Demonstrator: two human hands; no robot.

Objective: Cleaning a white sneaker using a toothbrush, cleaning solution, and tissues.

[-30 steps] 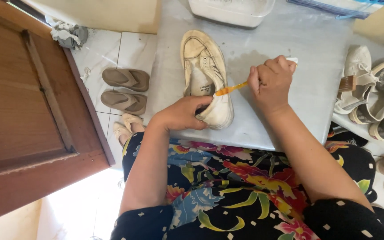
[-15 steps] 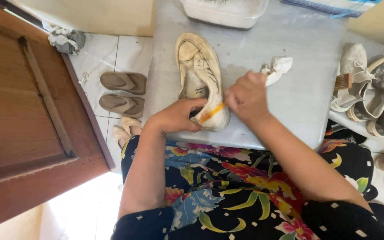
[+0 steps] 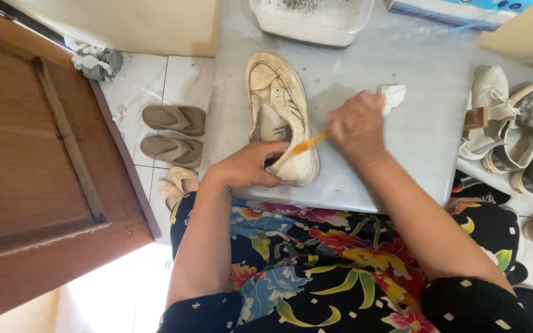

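Head view. Shoe [image 3: 282, 117] lies on its side on the grey worktop [image 3: 414, 148], heel toward the person. Left hand [image 3: 248, 166] wraps the heel end, fingers curled and pinning it down. Right hand [image 3: 358, 128] is closed around an orange brush [image 3: 308, 144], its tip at the shoe's side wall.

Risks: the hold is at the heel only, so a hard stroke could swing the toe toward the white tub [image 3: 309, 21]; the brush could skid onto the left fingers.

Against half a second ago: right hand sits farther right, more handle showing. White rag [image 3: 393, 95] is half hidden behind it. Shoe unmoved.
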